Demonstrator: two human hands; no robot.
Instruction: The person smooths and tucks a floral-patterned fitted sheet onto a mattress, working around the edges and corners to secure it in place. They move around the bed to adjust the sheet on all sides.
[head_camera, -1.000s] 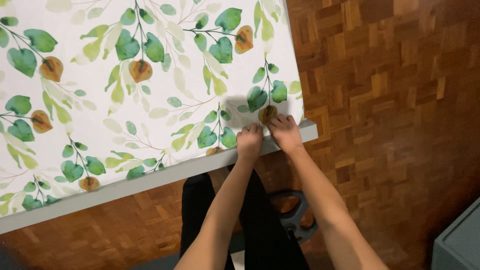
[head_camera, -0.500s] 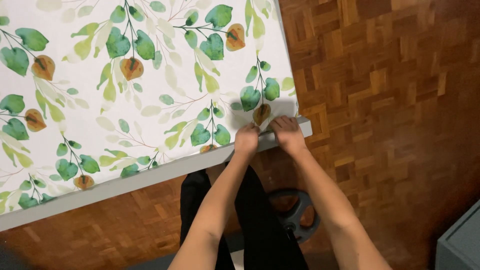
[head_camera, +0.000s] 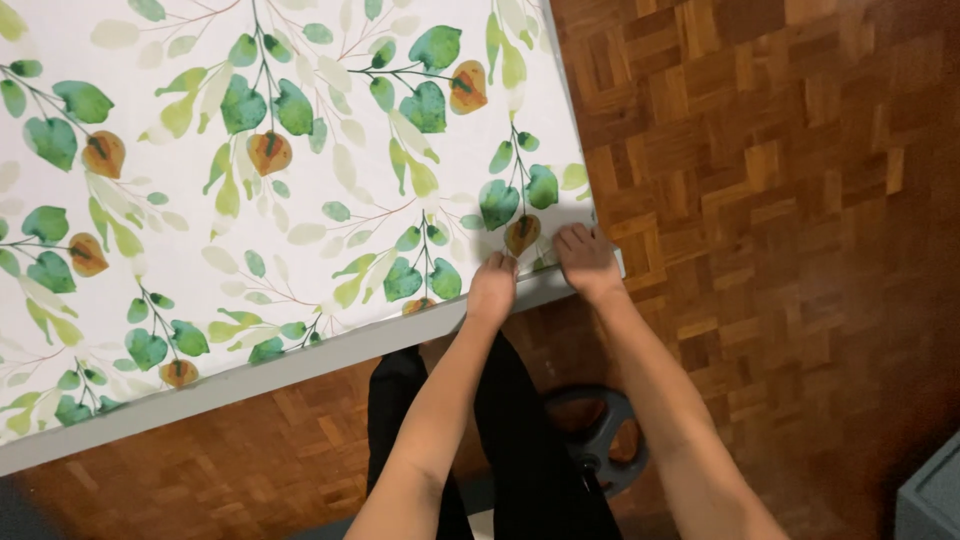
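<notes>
A white table cover printed with green and orange leaves (head_camera: 300, 200) lies over a grey-edged table (head_camera: 250, 378). My left hand (head_camera: 492, 290) rests at the table's near edge, fingers bent down onto the cover's border. Close beside it, my right hand (head_camera: 586, 262) presses on the near right corner of the cover, fingers curled over the edge. Both hands touch the sheet about a hand's width apart. Whether either one pinches the material is hard to tell.
Brown parquet floor (head_camera: 780, 200) surrounds the table on the right and below. My dark trousers (head_camera: 520, 450) show under the table edge, with a dark round weight plate (head_camera: 600, 440) on the floor by them. A grey box corner (head_camera: 930, 500) sits at the lower right.
My hands have stayed on the same corner of the cover, shifting slightly along the edge; the view has drifted a little.
</notes>
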